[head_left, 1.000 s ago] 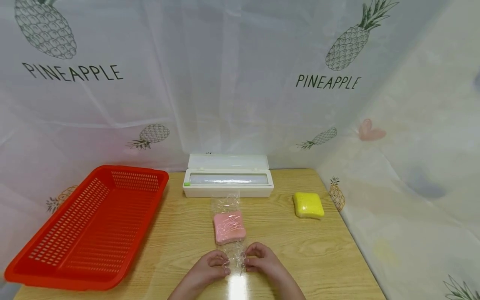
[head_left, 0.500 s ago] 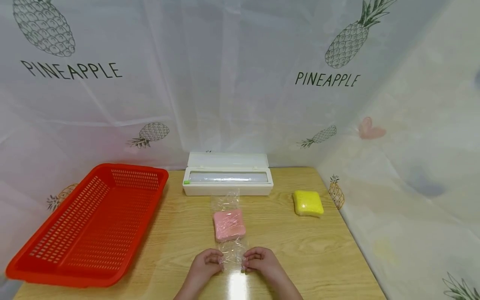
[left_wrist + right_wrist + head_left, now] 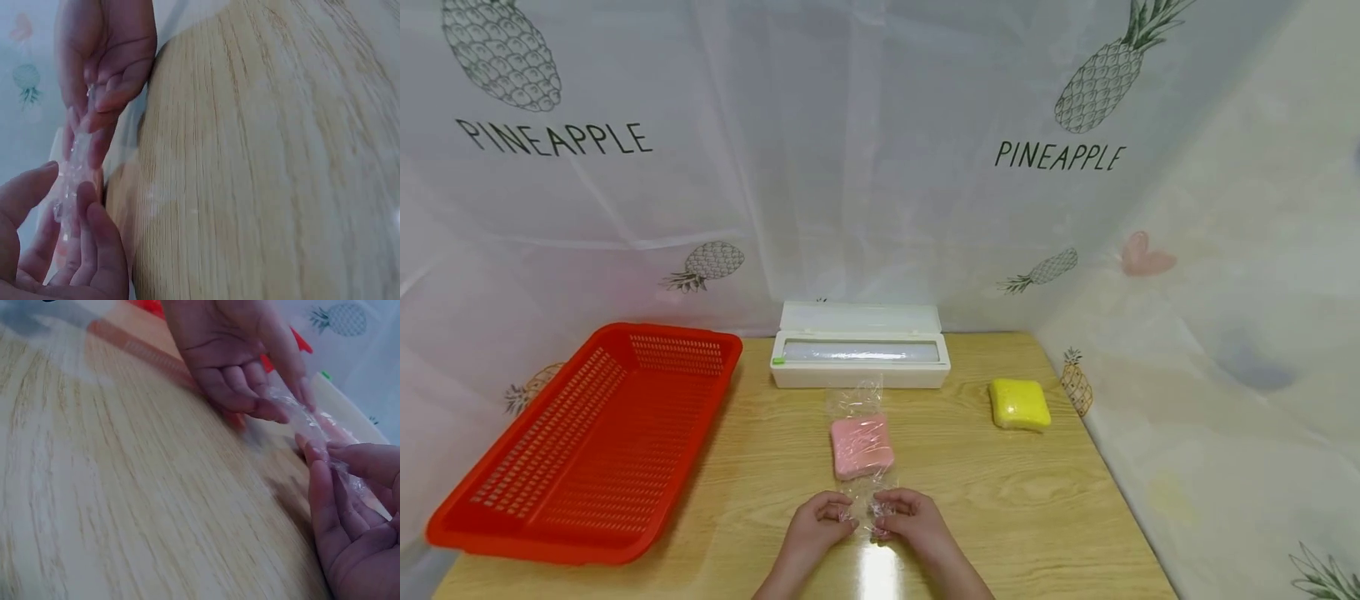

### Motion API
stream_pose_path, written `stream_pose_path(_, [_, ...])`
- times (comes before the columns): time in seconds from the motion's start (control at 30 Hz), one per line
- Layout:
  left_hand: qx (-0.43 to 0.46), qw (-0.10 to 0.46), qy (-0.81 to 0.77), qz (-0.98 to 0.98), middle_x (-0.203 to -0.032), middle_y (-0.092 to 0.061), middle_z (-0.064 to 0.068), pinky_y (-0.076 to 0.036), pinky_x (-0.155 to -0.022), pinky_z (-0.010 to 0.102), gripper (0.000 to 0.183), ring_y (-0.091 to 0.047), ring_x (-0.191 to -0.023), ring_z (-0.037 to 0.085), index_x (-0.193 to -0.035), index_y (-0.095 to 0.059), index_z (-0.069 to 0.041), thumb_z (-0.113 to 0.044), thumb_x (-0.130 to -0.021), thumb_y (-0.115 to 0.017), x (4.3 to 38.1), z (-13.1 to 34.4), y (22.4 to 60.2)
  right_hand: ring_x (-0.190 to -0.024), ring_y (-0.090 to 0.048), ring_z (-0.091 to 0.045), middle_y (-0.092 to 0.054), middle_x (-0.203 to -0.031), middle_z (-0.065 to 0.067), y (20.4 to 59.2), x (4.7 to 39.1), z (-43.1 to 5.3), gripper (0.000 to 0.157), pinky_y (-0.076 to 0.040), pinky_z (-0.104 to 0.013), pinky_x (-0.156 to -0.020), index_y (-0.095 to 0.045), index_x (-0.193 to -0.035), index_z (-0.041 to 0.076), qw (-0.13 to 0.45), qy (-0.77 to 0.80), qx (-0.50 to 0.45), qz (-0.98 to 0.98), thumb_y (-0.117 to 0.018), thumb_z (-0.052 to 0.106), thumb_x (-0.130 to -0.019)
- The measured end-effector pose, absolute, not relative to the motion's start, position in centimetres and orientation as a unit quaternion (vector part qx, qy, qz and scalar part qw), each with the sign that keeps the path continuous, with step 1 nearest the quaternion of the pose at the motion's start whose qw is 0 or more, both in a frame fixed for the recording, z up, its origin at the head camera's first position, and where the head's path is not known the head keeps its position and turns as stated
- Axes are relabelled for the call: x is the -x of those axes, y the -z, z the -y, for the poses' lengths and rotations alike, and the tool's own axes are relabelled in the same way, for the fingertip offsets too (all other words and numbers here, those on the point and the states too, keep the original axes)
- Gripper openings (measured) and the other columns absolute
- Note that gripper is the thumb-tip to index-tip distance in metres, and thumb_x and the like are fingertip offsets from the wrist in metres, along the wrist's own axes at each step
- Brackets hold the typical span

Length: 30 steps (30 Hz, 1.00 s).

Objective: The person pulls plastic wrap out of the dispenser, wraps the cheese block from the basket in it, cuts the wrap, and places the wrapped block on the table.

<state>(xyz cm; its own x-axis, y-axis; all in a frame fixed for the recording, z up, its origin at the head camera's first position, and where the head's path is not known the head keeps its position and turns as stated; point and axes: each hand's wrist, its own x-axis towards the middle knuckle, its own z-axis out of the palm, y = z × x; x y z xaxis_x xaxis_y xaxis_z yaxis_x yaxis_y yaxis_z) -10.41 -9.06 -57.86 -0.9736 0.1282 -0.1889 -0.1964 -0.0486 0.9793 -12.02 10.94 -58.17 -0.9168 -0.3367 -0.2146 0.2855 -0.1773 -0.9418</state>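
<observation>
A pink, rounded square block (image 3: 862,448), sponge-like, lies on the wooden table under clear plastic wrap (image 3: 856,403). The wrap runs out beyond the block both towards the back and towards me. My left hand (image 3: 820,527) holds the near end of the film between thumb and fingers, from its left side. On the right side, my right hand (image 3: 912,523) pinches the bunched film, with the thumb pressed on the fingers in the right wrist view. Both hands are close together just in front of the block. Crumpled film (image 3: 312,428) spans the gap between them.
Behind the block stands a white wrap dispenser (image 3: 861,377), its lid up and the roll visible. A red plastic basket (image 3: 647,533) is at the left. A yellow block (image 3: 1020,403) in film sits at the right. A pineapple-printed curtain (image 3: 880,167) hangs behind the table.
The hands first moved slightly apart, spreading the near end of the film. Now they are closer together again, and the film between them is more bunched. The pink block has stayed in place.
</observation>
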Motion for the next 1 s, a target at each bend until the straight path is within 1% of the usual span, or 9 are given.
stream_pose_path(0.13, [0.029,0.097,-0.707,-0.7,-0.08,-0.065,0.006,-0.05,-0.062,0.024,0.036,-0.059,-0.069,0.013,-0.106,-0.061,0.011,0.005,-0.074,-0.075,10.5,8.7,57.9,-0.069,-0.068,-0.016,-0.066,-0.098,-0.017,58.4,12.2,-10.7,0.05,-0.056,-0.025,-0.065,-0.055,-0.126,-0.014,0.195,0.76,0.02,-0.619,-0.064,-0.014,-0.077])
stream_pose_path(0.27, [0.045,0.101,-0.694,-0.711,-0.079,-0.063,0.005,-0.05,-0.062,0.024,0.035,-0.058,-0.07,0.015,-0.106,-0.062,0.008,0.006,-0.073,-0.074,10.3,8.9,58.0,-0.07,-0.068,-0.016,-0.065,-0.104,-0.017,58.6,12.3,-10.6,0.052,-0.057,-0.025,-0.066,-0.053,-0.128,-0.014,0.205,0.759,0.022,-0.617,-0.064,-0.015,-0.077])
stream_pose_path(0.47, [0.029,0.111,-0.715,-0.69,-0.08,-0.064,0.007,-0.053,-0.061,0.026,0.031,-0.062,-0.069,0.018,-0.107,-0.061,0.012,0.009,-0.077,-0.069,9.9,9.3,58.3,-0.069,-0.069,-0.018,-0.063,-0.114,-0.025,58.4,12.3,-10.9,0.053,-0.057,-0.026,-0.065,-0.05,-0.13,-0.015,0.219,0.758,0.036,-0.613,-0.064,-0.017,-0.079])
stream_pose_path(0.57, [0.017,0.125,-0.725,-0.677,-0.086,-0.065,0.009,-0.054,-0.06,0.026,0.032,-0.063,-0.069,0.017,-0.111,-0.06,0.013,0.01,-0.08,-0.066,9.9,9.5,58.4,-0.07,-0.069,-0.019,-0.059,-0.122,-0.027,58.3,12.3,-11.2,0.055,-0.057,-0.027,-0.063,-0.048,-0.133,-0.014,0.229,0.755,0.053,-0.612,-0.063,-0.017,-0.08])
stream_pose_path(0.63, [0.007,0.138,-0.732,-0.667,-0.095,-0.065,0.012,-0.054,-0.061,0.026,0.037,-0.062,-0.07,0.016,-0.117,-0.058,0.012,0.011,-0.081,-0.065,10.0,9.7,58.4,-0.071,-0.069,-0.02,-0.057,-0.125,-0.027,58.1,12.4,-11.3,0.057,-0.057,-0.027,-0.063,-0.046,-0.134,-0.013,0.239,0.753,0.064,-0.609,-0.063,-0.017,-0.08])
stream_pose_path(0.73, [-0.011,0.158,-0.744,-0.649,-0.108,-0.064,0.016,-0.053,-0.062,0.026,0.05,-0.061,-0.07,0.016,-0.13,-0.052,0.009,0.011,-0.08,-0.063,10.3,9.9,58.3,-0.072,-0.07,-0.021,-0.055,-0.129,-0.026,58.1,12.8,-11.6,0.061,-0.057,-0.029,-0.062,-0.043,-0.138,-0.011,0.261,0.749,0.09,-0.602,-0.062,-0.017,-0.081])
stream_pose_path(0.83, [-0.026,0.176,-0.746,-0.642,-0.117,-0.06,0.018,-0.053,-0.064,0.026,0.065,-0.06,-0.068,0.015,-0.14,-0.046,0.002,0.011,-0.078,-0.063,10.6,10.1,58.1,-0.075,-0.07,-0.022,-0.051,-0.133,-0.025,58.2,13.3,-12.0,0.066,-0.057,-0.03,-0.06,-0.04,-0.143,-0.006,0.286,0.746,0.114,-0.59,-0.062,-0.016,-0.081])
stream_pose_path(0.93, [-0.043,0.19,-0.742,-0.641,-0.125,-0.055,0.021,-0.053,-0.064,0.026,0.074,-0.06,-0.068,0.014,-0.145,-0.042,-0.003,0.01,-0.077,-0.064,10.9,10.3,58.1,-0.076,-0.07,-0.023,-0.047,-0.138,-0.026,58.2,13.8,-12.4,0.071,-0.057,-0.031,-0.058,-0.037,-0.147,-0.002,0.303,0.744,0.133,-0.58,-0.062,-0.015,-0.081])
stream_pose_path(1.0, [-0.052,0.202,-0.741,-0.638,-0.129,-0.052,0.023,-0.053,-0.064,0.026,0.076,-0.06,-0.068,0.014,-0.147,-0.039,-0.005,0.01,-0.077,-0.065,11.1,10.4,58.0,-0.076,-0.07,-0.024,-0.045,-0.141,-0.026,58.2,14.1,-12.5,0.074,-0.057,-0.031,-0.058,-0.035,-0.149,0.001,0.31,0.744,0.138,-0.576,-0.062,-0.014,-0.081])
